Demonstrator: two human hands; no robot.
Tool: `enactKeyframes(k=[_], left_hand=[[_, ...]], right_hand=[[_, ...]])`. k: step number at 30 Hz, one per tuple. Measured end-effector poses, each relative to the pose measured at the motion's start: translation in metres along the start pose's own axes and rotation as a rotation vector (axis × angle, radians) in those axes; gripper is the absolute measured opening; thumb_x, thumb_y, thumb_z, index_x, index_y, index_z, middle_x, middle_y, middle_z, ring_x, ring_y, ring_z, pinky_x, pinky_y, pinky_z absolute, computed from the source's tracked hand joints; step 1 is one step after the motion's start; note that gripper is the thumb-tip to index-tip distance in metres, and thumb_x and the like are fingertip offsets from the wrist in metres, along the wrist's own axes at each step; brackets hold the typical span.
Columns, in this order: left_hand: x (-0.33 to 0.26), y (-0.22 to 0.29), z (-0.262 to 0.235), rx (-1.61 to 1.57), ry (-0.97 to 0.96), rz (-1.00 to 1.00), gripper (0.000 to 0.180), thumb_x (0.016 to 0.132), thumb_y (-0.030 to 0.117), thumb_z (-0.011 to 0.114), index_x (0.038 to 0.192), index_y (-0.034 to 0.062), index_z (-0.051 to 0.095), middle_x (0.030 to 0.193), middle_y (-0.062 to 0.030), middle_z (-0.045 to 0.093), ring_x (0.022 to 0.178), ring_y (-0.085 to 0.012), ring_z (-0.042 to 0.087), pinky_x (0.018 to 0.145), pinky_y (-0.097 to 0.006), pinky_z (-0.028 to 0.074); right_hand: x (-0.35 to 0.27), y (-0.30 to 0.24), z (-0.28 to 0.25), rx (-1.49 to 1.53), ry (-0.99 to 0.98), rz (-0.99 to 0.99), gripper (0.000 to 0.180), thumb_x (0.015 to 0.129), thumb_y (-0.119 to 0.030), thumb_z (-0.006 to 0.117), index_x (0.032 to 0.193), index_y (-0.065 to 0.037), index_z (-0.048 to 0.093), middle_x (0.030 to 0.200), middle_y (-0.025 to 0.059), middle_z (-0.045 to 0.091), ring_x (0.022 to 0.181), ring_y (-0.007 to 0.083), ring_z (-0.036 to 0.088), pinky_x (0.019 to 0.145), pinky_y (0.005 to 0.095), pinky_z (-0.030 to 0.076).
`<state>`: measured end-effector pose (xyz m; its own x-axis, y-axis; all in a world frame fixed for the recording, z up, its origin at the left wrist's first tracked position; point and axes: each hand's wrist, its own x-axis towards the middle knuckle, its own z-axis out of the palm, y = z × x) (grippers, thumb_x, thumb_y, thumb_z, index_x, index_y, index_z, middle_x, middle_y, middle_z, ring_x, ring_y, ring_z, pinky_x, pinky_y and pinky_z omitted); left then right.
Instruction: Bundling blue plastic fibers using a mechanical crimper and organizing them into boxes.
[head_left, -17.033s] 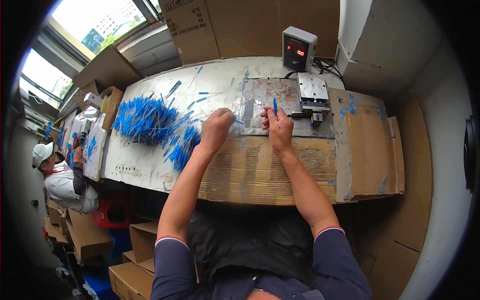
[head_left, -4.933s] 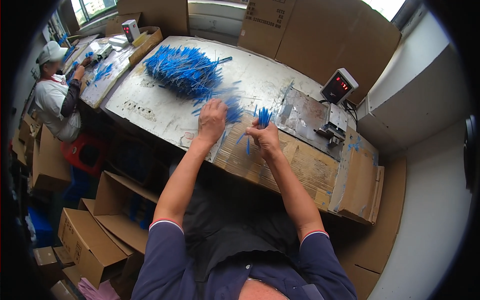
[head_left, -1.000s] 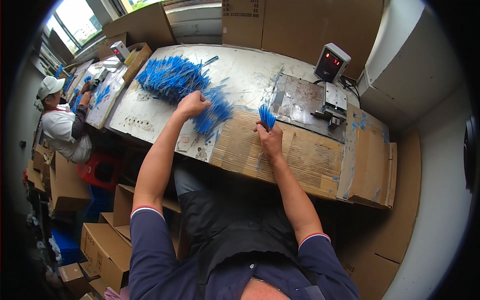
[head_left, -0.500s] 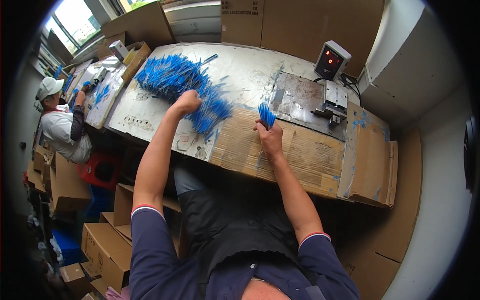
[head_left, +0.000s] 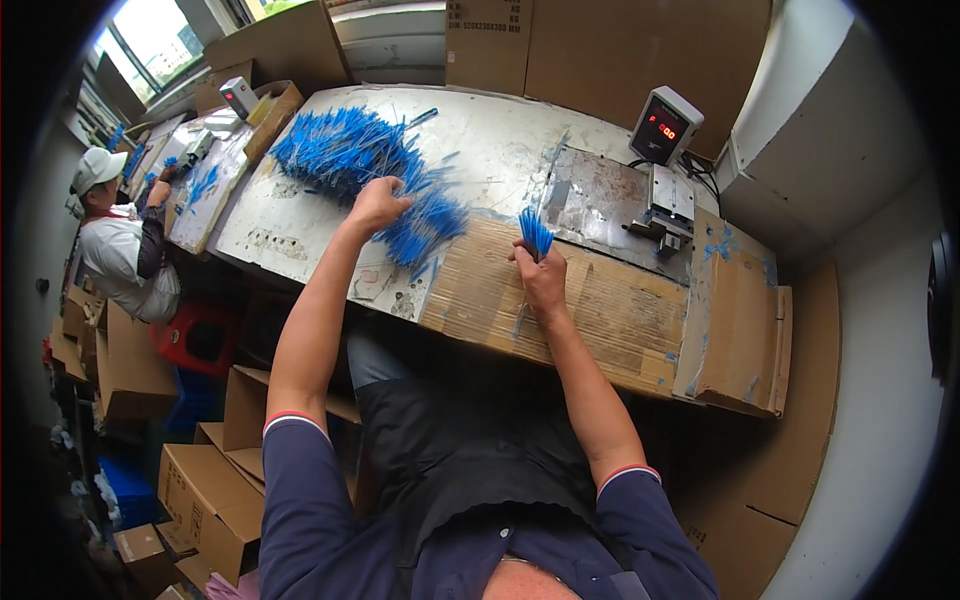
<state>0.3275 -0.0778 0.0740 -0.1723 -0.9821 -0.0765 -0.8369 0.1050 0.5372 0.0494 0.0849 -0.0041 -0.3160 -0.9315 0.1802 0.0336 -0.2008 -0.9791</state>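
A large heap of thin blue and clear plastic sticks [head_left: 345, 150] lies on the white tabletop, spreading toward the front in a looser part. At the heap's right side is my left hand [head_left: 378, 206], its thumb and fingers pinched together among the sticks. Whether a stick is between those fingertips is too small to make out. My right hand [head_left: 541, 278] is wrapped round a small upright bundle of the same sticks [head_left: 536, 232], whose blue ends fan out above the fist. That hand is over the cardboard sheet [head_left: 600, 300] at the table's front edge.
A small metal device [head_left: 668, 210] on a steel plate [head_left: 605, 195] stands to the right, beside a white box with a lit red display [head_left: 664, 125]. A cardboard box [head_left: 742, 340] borders the table's right end. Far left, a person in a white cap [head_left: 120, 240] works at another table.
My left hand has shifted slightly to the right over the heap. The red display has changed. My right hand keeps its bundle in nearly the same place.
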Motion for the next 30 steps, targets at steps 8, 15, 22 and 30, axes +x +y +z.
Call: enactKeyframes(k=[8,15,22,30], left_hand=[[0.005,-0.015,-0.006,-0.182,-0.055,-0.052,0.048,0.085,0.016,0.075,0.125,-0.0051,0.061,0.108,-0.0222,0.073,0.100,-0.0304,0.071,0.088,-0.040,0.053],[-0.004,-0.005,-0.025,-0.135,-0.103,0.081,0.040,0.079,0.014,0.076,0.108,-0.0101,0.067,0.101,-0.0230,0.073,0.093,-0.0255,0.070,0.084,-0.038,0.052],[0.004,-0.013,-0.014,-0.332,-0.167,0.065,0.051,0.082,0.026,0.077,0.113,-0.0137,0.068,0.098,-0.0229,0.073,0.092,-0.0210,0.070,0.082,-0.035,0.053],[0.008,-0.017,0.003,-0.069,0.018,0.060,0.064,0.079,0.037,0.081,0.122,-0.0096,0.068,0.109,-0.0259,0.074,0.099,-0.0303,0.074,0.090,-0.038,0.054]], right_hand=[[-0.002,-0.011,0.023,-0.290,-0.120,-0.226,0.019,0.089,0.002,0.056,0.101,-0.003,0.069,0.093,0.0107,0.074,0.075,0.0162,0.066,0.069,0.0296,0.052],[0.017,-0.053,0.106,-0.453,-0.390,-0.558,0.026,0.088,0.002,0.055,0.111,-0.003,0.066,0.123,0.0144,0.070,0.103,0.0376,0.069,0.086,0.0443,0.057],[0.036,-0.029,0.137,-0.607,-0.419,-0.354,0.042,0.087,0.002,0.055,0.126,-0.009,0.066,0.121,0.0160,0.071,0.104,0.0381,0.070,0.089,0.0443,0.057],[0.034,0.002,0.138,-0.522,-0.387,-0.540,0.047,0.083,0.009,0.050,0.125,-0.004,0.065,0.126,0.0178,0.068,0.109,0.0380,0.068,0.091,0.0447,0.056]])
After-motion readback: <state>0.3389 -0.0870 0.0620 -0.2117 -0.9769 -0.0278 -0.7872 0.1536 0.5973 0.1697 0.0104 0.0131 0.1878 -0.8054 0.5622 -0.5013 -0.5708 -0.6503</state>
